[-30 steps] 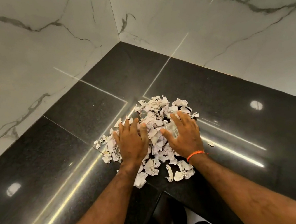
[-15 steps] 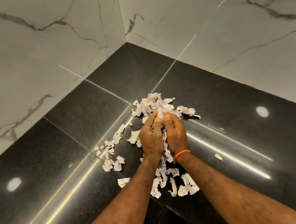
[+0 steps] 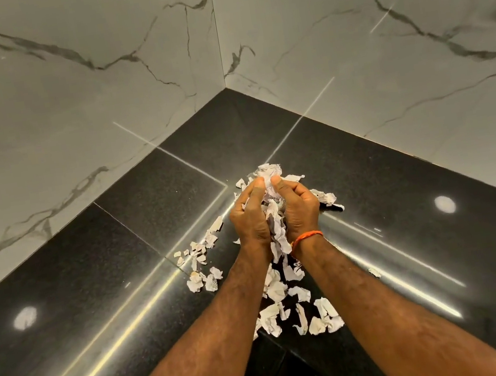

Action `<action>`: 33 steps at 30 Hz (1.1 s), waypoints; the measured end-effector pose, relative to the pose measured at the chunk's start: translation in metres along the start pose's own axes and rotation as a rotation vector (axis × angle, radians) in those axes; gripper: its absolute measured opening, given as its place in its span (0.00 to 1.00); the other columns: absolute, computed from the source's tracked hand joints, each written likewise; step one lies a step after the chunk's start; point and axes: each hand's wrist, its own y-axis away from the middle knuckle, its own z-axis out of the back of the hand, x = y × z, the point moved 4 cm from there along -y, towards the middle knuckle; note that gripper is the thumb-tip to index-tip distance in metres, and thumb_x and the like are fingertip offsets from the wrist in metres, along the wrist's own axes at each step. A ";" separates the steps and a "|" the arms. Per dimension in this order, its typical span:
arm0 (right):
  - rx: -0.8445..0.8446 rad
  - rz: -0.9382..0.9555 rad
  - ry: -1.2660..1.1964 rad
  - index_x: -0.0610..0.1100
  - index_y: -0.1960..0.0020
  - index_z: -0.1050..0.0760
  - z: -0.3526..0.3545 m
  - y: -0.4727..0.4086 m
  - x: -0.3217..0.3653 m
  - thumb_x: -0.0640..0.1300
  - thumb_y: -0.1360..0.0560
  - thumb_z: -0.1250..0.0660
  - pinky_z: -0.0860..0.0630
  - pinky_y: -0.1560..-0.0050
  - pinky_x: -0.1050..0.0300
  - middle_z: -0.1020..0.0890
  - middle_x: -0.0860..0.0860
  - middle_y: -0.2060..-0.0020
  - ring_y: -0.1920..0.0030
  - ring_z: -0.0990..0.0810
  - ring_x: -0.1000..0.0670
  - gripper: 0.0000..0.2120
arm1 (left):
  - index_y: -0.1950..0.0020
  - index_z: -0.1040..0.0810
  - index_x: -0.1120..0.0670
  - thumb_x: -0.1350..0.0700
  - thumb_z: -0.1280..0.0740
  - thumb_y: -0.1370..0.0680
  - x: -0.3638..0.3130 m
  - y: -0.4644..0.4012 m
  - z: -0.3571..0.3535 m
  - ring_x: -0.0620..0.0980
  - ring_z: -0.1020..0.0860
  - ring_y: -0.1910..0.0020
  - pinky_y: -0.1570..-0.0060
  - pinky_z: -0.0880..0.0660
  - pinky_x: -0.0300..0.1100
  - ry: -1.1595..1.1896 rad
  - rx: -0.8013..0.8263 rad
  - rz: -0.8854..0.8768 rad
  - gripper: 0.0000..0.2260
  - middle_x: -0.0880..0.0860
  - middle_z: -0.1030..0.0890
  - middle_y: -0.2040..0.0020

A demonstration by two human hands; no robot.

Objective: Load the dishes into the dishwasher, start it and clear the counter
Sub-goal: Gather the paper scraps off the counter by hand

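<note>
Scooping torn paper scraps (image 3: 272, 216) off the black corner desk (image 3: 406, 211) with both hands.

Pressing left hand (image 3: 250, 220) and right hand (image 3: 300, 210) together, each grip clenching around one shared bundle of scraps, lifting just above the desk. Needing, probably, palms kept tightly cupped and heels sealed, since pieces are slipping out between the wrists. Leaving loose scraps (image 3: 202, 268) lying to the left, more near the front edge (image 3: 299, 313), and a few on the far right. Showing no bin, bowl, dishwasher or other container, so nothing to report inside any. Wearing an orange wrist thread (image 3: 306, 237) on the right.
</note>
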 end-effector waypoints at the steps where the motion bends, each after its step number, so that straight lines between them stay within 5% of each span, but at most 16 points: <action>1: -0.001 0.000 0.000 0.36 0.52 0.17 -0.003 0.003 0.000 0.40 0.28 0.23 0.21 0.43 0.34 0.16 0.35 0.51 0.53 0.16 0.39 0.10 | 0.41 0.17 0.63 0.58 0.28 0.22 -0.004 0.003 0.001 0.64 0.17 0.43 0.38 0.22 0.62 0.004 0.003 0.003 0.12 0.62 0.15 0.45; 6: 0.026 -0.016 -0.054 0.38 0.38 0.20 -0.014 0.028 0.000 0.36 0.26 0.26 0.21 0.39 0.41 0.15 0.41 0.45 0.43 0.16 0.41 0.17 | 0.38 0.18 0.62 0.62 0.30 0.21 -0.024 0.023 0.010 0.59 0.16 0.44 0.40 0.20 0.54 0.051 -0.001 -0.010 0.12 0.59 0.14 0.45; 12: 0.065 -0.019 -0.055 0.37 0.46 0.17 -0.033 0.059 0.005 0.34 0.26 0.28 0.17 0.48 0.48 0.13 0.43 0.52 0.49 0.14 0.41 0.09 | 0.40 0.17 0.62 0.57 0.28 0.22 -0.047 0.041 0.028 0.61 0.15 0.46 0.41 0.20 0.58 0.119 -0.056 0.007 0.13 0.61 0.14 0.46; 22: 0.339 -0.096 0.071 0.37 0.47 0.16 -0.093 0.112 -0.004 0.37 0.25 0.28 0.17 0.51 0.47 0.13 0.41 0.53 0.52 0.14 0.41 0.08 | 0.40 0.16 0.59 0.56 0.28 0.21 -0.105 0.066 0.078 0.57 0.15 0.47 0.44 0.18 0.54 0.198 -0.223 -0.181 0.12 0.58 0.14 0.47; 29: 0.588 -0.292 0.112 0.34 0.45 0.17 -0.130 0.181 -0.057 0.37 0.26 0.27 0.19 0.44 0.40 0.15 0.37 0.51 0.48 0.15 0.36 0.12 | 0.44 0.16 0.63 0.58 0.26 0.24 -0.136 0.116 0.160 0.56 0.15 0.54 0.47 0.18 0.53 0.305 -0.506 -0.327 0.12 0.58 0.14 0.53; 33: 0.729 -0.433 0.131 0.32 0.45 0.18 -0.147 0.245 -0.092 0.35 0.27 0.27 0.21 0.42 0.35 0.15 0.35 0.50 0.48 0.16 0.34 0.12 | 0.45 0.15 0.62 0.57 0.28 0.23 -0.154 0.167 0.215 0.58 0.15 0.52 0.46 0.18 0.53 0.352 -0.637 -0.419 0.11 0.61 0.14 0.49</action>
